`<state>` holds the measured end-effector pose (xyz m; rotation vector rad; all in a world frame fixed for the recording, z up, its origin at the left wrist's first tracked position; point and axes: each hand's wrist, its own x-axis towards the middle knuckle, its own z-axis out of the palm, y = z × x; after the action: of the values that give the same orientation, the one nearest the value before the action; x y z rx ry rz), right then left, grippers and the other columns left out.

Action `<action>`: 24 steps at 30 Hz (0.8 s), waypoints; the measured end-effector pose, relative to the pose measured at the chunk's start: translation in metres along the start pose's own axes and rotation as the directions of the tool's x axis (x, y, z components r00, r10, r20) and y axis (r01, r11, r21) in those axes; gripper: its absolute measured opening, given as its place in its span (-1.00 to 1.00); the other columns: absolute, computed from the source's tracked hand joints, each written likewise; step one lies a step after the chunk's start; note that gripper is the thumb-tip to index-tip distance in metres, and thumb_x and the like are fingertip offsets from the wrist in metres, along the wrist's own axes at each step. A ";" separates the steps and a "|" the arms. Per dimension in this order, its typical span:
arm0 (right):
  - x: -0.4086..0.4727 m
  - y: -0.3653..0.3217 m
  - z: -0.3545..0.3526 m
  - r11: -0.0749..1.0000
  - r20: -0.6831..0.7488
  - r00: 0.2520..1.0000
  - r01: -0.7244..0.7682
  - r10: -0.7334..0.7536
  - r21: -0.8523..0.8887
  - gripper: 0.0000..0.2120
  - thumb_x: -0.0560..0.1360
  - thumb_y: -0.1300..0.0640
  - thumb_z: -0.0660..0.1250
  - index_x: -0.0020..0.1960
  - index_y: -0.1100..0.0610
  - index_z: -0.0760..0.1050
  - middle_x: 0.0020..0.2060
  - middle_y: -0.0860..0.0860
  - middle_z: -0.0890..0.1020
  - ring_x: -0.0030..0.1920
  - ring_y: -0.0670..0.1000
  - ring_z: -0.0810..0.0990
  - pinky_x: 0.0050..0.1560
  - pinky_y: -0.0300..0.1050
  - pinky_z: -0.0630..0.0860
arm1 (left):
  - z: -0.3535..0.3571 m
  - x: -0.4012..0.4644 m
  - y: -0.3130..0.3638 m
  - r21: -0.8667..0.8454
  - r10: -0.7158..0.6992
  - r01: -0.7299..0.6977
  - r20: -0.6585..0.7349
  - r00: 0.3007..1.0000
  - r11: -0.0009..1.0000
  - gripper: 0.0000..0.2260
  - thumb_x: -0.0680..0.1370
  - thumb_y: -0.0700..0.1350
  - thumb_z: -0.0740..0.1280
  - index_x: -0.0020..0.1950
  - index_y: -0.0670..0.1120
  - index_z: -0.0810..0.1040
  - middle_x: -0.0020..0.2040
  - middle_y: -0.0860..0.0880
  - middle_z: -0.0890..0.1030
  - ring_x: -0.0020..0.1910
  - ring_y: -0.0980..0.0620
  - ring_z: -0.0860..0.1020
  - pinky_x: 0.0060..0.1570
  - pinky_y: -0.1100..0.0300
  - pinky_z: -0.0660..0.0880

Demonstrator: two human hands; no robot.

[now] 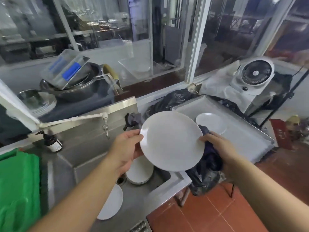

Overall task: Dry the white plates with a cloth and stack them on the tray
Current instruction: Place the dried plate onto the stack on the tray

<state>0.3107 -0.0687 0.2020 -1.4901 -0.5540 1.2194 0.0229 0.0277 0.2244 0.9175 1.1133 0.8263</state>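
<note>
The left hand (127,148) grips the white plate (172,141) at its rim. The right hand (219,148) pinches it with a dark cloth (211,158), above the sink (93,148).

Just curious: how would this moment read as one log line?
left hand holds plate | right hand holds cloth against plate | tray: one plate

Two hands (127,148), one tray (242,131), one cloth (210,158)

A plate (172,141) held above the sink (93,153), tray (242,131) to its right.
</note>
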 end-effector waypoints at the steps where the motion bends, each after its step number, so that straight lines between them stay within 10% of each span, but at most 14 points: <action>1: -0.001 0.000 -0.022 1.000 -0.016 1.000 0.006 -0.006 0.002 -0.63 0.18 0.09 0.57 -0.07 0.20 0.62 -0.20 0.20 0.70 -0.29 0.15 0.69 -0.32 -0.02 0.64 | 0.020 0.000 -0.007 0.009 -0.013 0.013 -0.001 1.000 1.000 -0.81 0.66 -0.31 0.30 0.15 -0.16 0.69 -0.03 -0.18 0.77 -0.20 -0.07 0.74 -0.29 0.11 0.66; 15: -0.001 0.010 -0.250 0.999 -0.324 0.945 -0.021 0.035 0.046 -0.53 0.33 0.24 0.54 0.24 0.09 0.64 0.02 0.21 0.76 -0.10 0.25 0.78 -0.13 0.14 0.72 | 0.240 0.023 -0.085 0.105 -0.158 0.146 0.117 0.980 0.984 -0.79 0.61 -0.35 0.32 0.19 -0.20 0.67 -0.01 -0.21 0.76 -0.11 -0.16 0.76 -0.26 0.06 0.68; 19: 0.018 0.010 -0.279 0.999 -0.376 0.926 -0.015 0.027 0.034 -0.65 0.28 0.22 0.52 0.06 0.06 0.67 -0.06 0.18 0.77 -0.19 0.19 0.78 -0.26 0.00 0.67 | 0.274 0.048 -0.094 0.146 -0.198 0.179 0.131 0.971 0.973 -0.76 0.60 -0.36 0.32 0.21 -0.19 0.67 0.01 -0.21 0.76 -0.05 -0.18 0.76 -0.21 0.03 0.69; 24: 0.066 0.014 -0.306 0.996 -0.419 0.905 -0.086 0.067 -0.026 -0.37 0.33 0.17 0.55 0.39 0.12 0.54 0.09 0.18 0.72 -0.21 0.12 0.78 -0.30 -0.04 0.66 | 0.305 0.092 -0.106 0.152 -0.251 0.228 0.160 0.955 0.962 -0.74 0.60 -0.36 0.31 0.22 -0.18 0.68 0.04 -0.21 0.76 -0.01 -0.18 0.75 -0.17 0.03 0.70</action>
<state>0.6048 -0.1509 0.1312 -1.7624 -0.2341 0.9079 0.3501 0.0118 0.1482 0.9249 1.1057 0.4658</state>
